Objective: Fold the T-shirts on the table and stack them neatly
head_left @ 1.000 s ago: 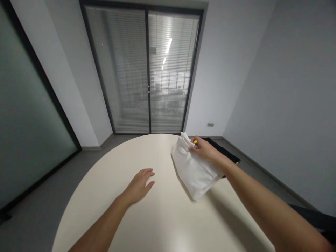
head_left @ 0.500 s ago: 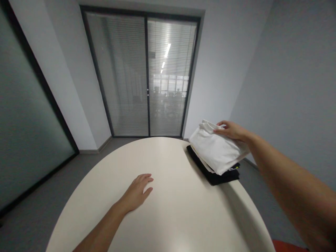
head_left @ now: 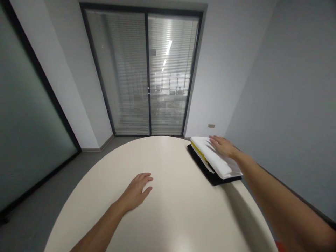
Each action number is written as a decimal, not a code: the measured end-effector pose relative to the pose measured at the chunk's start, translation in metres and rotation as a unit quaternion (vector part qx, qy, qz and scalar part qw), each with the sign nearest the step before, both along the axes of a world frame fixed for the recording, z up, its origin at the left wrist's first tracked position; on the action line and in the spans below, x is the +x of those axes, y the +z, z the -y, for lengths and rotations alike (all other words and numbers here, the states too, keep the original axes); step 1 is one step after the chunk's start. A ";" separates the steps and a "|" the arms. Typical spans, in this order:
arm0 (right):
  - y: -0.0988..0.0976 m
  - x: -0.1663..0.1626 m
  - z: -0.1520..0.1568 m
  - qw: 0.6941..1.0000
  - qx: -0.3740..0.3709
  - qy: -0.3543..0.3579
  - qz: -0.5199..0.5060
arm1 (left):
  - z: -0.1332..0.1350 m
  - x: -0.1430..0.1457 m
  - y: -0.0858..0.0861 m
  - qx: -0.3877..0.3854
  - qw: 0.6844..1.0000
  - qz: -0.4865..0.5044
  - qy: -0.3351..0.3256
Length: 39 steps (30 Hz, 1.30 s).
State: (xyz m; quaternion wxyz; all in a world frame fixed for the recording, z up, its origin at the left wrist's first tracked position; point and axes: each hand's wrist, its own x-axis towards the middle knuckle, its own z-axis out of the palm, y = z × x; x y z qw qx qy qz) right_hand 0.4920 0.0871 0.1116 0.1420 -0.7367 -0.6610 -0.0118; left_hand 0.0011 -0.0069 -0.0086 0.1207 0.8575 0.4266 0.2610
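Note:
A stack of folded cloth lies at the right edge of the round white table. On top is a folded white cloth, possibly a garment. Below it shows a thin yellow layer, and a black folded cloth forms the bottom. My right hand rests on the far part of the white cloth, fingers stretched out and not gripping. To the left of the stack, my left hand lies on the tabletop with its fingers extended and nothing in it.
Glass panels with blinds in dark frames stand beyond the table. Grey walls rise at both sides, with a frosted panel at the left. A bit of something red shows at the lower right.
The white cloth, lifted at its far edge before, now lies flatter on the stack, exposing the yellow layer. My right hand has lowered and let go of the edge. My left hand stays put.

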 end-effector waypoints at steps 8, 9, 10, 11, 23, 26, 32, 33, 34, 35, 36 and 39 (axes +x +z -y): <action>-0.014 -0.036 0.003 0.993 -0.111 0.009 0.029 | -0.001 0.003 0.003 0.008 1.000 -0.001 0.011; -0.008 -0.040 0.003 0.993 -0.107 0.012 0.045 | -0.001 0.005 0.006 0.010 1.000 -0.003 0.017; -0.001 -0.047 0.004 0.994 -0.093 0.021 0.060 | -0.002 0.007 0.008 0.013 1.000 -0.005 0.025; 0.006 -0.057 0.007 0.994 -0.067 0.039 0.074 | -0.002 0.009 0.010 0.018 0.999 -0.006 0.035; -0.084 -0.192 0.108 0.970 -0.073 0.225 -0.063 | 0.011 0.024 0.006 -0.041 0.990 -0.117 0.063; -0.092 -0.185 0.117 0.953 -0.112 0.276 -0.059 | 0.012 0.023 0.007 -0.050 0.988 -0.138 0.058; -0.090 -0.178 0.119 0.949 -0.112 0.289 -0.057 | 0.012 0.023 0.008 -0.051 0.988 -0.136 0.054; -0.091 -0.179 0.119 0.949 -0.111 0.290 -0.058 | 0.012 0.023 0.008 -0.051 0.988 -0.137 0.055; -0.092 -0.179 0.119 0.949 -0.109 0.291 -0.058 | 0.012 0.022 0.008 -0.052 0.988 -0.138 0.055; -0.092 -0.180 0.119 0.949 -0.107 0.292 -0.058 | 0.012 0.022 0.008 -0.053 0.987 -0.139 0.056; -0.093 -0.180 0.119 0.949 -0.104 0.292 -0.058 | 0.011 0.022 0.008 -0.054 0.987 -0.139 0.055; -0.094 -0.179 0.119 0.949 -0.099 0.294 -0.058 | 0.011 0.022 0.008 -0.056 0.988 -0.137 0.053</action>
